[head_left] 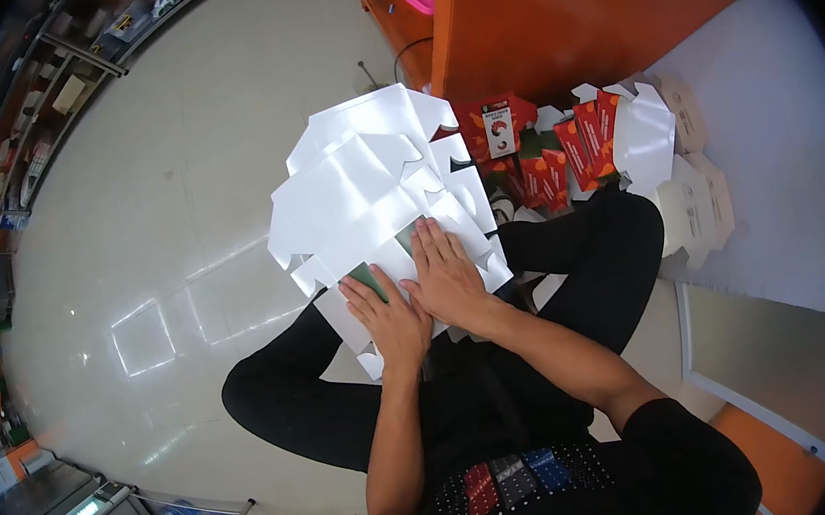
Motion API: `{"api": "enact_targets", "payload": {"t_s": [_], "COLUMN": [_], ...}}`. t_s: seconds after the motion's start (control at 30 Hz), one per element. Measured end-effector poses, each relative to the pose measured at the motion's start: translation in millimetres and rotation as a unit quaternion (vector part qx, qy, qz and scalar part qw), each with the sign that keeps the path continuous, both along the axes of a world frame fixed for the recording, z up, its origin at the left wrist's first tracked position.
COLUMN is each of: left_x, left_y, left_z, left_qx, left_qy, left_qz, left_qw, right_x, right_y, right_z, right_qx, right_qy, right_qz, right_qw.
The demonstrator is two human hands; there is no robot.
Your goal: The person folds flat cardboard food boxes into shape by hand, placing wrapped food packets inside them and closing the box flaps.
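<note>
Here it is, the glossy white stack of flat cardboard box blanks, notched and tabbed along its edges, spread in front of the seated person, between the bent knees; what bears its far end I can't make out. And both hands are on it! The left hand presses flat on the stack's near part, fingers stretched forward, beside a dark green patch. The right hand lies just beside it, palm down and unclenched, its fingertips reaching over another bit of green; neither hand grips anything.

Close around the stack's near end come the black-trousered legs, and behind them the black shirt with its dotted, red, grey and blue print. Over to the right of the stack, look, a jumble of red printed cardboard boxes, with more white cardboard pieces leaning next to them. Beyond the stack, to the right, rises a broad orange panel. Left of the stack runs the pale shiny floor, and well apart across it, loaded shelves.
</note>
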State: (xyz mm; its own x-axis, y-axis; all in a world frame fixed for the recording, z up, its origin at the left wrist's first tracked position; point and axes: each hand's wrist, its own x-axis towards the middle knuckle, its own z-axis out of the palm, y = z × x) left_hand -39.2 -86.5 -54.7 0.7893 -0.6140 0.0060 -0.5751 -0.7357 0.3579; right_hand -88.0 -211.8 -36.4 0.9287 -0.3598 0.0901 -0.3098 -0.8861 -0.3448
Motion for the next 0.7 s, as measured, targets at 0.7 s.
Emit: {"api": "enact_targets", "payload": {"t_s": [0.7], "left_x": [-51], "left_y": [5], "left_z": [40], "left_qx": [-0.091], "left_qy": [0.173], "left_qz": [0.05], "left_qw": [0.979], "right_x": [-47], "right_y": [-1], "right_z": [12], "right_qx": [0.061], "right_qy": [0.054], "right_qz": [-0.029], "right_qw": [0.996]}}
